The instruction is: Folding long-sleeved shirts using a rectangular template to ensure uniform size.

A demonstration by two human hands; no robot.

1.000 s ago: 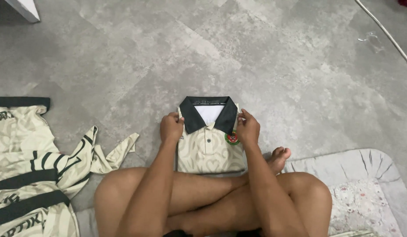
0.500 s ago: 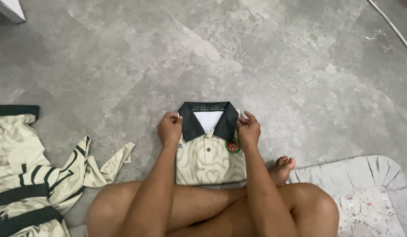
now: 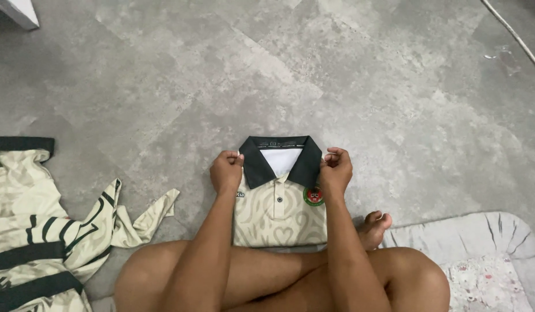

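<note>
A folded cream polo shirt (image 3: 279,216) with a dark collar and a round red-and-green badge lies on the grey floor in front of my crossed legs. My left hand (image 3: 226,171) pinches its left shoulder edge beside the collar. My right hand (image 3: 335,169) pinches the right shoulder edge, just above the badge. Both fists are closed on the cloth. The shirt's lower edge meets my shins.
A heap of unfolded cream-and-black shirts (image 3: 39,231) lies at the left. A grey and floral mat (image 3: 481,254) is at the lower right, next to my bare foot (image 3: 374,226). A white furniture corner (image 3: 19,11) is at top left, a thin cable (image 3: 513,34) at top right.
The view has shifted slightly, so the shirt sits a little lower in the picture. My hands stay on the shirt's two shoulders; the shirt looks the same.
</note>
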